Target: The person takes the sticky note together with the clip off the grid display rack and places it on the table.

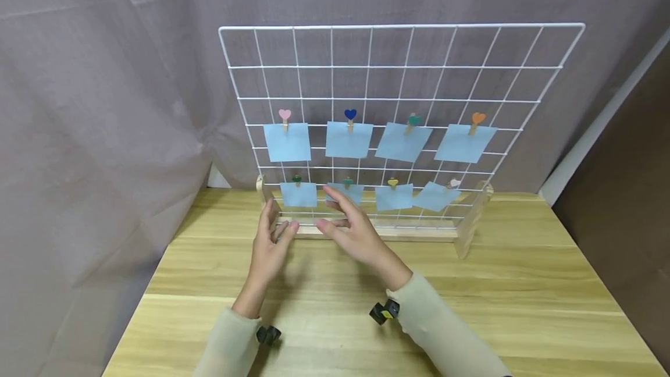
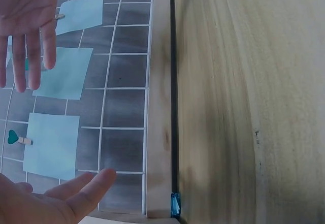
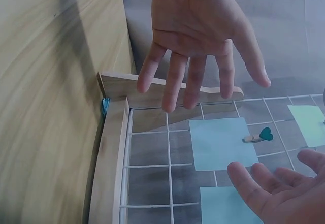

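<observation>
A white wire grid (image 1: 403, 67) stands upright in a wooden base, with two rows of light blue paper notes clipped to it by heart-topped clothespins. My left hand (image 1: 271, 249) is in front of the grid's lower left corner, fingers spread, nothing in it. To its right, my right hand (image 1: 358, 236) is also empty, its fingers overlapping a lower-row note (image 1: 355, 193) in the head view. The lower-left note (image 2: 52, 145) hangs from a clothespin with a dark green heart (image 3: 265, 133). A small crumpled blue piece (image 2: 175, 203) lies against the base's left end.
The wooden base bar (image 1: 377, 231) runs along the table between two side feet, the right foot (image 1: 471, 223) among them. Grey curtain (image 1: 104, 103) hangs behind and to the left. A brown panel (image 1: 623, 179) borders the table (image 1: 523, 295) at right.
</observation>
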`<state>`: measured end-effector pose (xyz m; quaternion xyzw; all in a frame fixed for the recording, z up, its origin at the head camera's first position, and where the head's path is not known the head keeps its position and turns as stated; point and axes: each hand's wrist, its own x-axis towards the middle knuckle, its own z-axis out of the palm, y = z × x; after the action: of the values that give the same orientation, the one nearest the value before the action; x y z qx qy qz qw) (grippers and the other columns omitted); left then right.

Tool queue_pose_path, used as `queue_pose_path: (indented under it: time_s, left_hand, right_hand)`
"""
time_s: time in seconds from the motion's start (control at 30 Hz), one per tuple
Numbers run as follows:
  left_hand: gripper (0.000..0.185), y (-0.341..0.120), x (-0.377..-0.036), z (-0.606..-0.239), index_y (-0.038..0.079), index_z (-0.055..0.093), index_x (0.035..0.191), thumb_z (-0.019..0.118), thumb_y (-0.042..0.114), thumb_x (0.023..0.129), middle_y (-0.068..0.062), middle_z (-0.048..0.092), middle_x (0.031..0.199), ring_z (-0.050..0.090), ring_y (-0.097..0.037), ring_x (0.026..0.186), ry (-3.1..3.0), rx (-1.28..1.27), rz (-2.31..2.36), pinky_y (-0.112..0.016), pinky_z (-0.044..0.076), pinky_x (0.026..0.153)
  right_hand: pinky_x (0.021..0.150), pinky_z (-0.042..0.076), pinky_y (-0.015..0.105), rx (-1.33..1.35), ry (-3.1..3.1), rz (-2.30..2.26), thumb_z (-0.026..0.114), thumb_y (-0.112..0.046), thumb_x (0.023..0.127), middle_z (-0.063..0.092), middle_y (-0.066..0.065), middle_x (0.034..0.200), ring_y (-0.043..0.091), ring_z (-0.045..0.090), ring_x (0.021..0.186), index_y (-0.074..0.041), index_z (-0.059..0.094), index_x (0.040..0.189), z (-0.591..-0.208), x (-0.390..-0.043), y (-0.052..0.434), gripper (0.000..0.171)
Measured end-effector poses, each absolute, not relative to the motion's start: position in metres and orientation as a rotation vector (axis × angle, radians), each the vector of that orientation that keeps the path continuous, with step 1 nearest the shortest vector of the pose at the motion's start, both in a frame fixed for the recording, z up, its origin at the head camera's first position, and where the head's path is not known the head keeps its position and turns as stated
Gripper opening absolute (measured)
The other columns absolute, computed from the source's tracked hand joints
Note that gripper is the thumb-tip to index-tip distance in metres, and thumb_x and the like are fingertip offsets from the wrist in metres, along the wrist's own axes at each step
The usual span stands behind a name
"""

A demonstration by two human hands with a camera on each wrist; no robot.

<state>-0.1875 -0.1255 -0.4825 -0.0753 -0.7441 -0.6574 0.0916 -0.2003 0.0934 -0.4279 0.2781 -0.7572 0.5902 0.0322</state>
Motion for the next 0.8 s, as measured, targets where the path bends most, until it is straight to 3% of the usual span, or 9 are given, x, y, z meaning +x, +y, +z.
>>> queue_pose_path:
  time_s: [0.33, 0.57, 0.8]
  left_hand:
    - [0.082, -0.125, -0.197, -0.479, 0.009, 0.015, 0.169, 0.066, 0.027, 0.106, -0.023, 0.02, 0.172, 0.04, -0.049, 0.147, -2.191, -0.193, -1.99, -0.053, 0.044, 0.116]
    - [0.082, -0.125, -0.203, -0.477, 0.009, 0.012, 0.169, 0.064, 0.025, 0.107, -0.028, 0.018, 0.17, 0.041, -0.051, 0.146, -2.17, -0.198, -2.059, -0.053, 0.047, 0.113]
    - [0.083, -0.125, -0.209, -0.475, 0.008, 0.016, 0.168, 0.066, 0.029, 0.106, -0.029, 0.021, 0.169, 0.031, -0.051, 0.152, -2.161, -0.122, -2.076, -0.06, 0.047, 0.112]
  right_hand:
    - [0.106, 0.054, 0.05, 0.837, -2.347, 1.758, 0.066, -0.024, 0.104, 0.034, 0.002, 0.169, 0.037, 0.051, 0.141, -0.016, 0.038, 0.164, -0.417, -0.218, 0.078, 0.066]
    - [0.106, 0.055, 0.047, 0.854, -2.351, 1.76, 0.065, -0.022, 0.105, 0.037, 0.008, 0.167, 0.034, 0.055, 0.137, -0.011, 0.039, 0.162, -0.413, -0.228, 0.068, 0.063]
    - [0.094, 0.061, 0.041, 0.833, -2.344, 1.824, 0.065, -0.02, 0.105, 0.041, 0.009, 0.165, 0.034, 0.062, 0.129, -0.009, 0.042, 0.16, -0.411, -0.236, 0.061, 0.061]
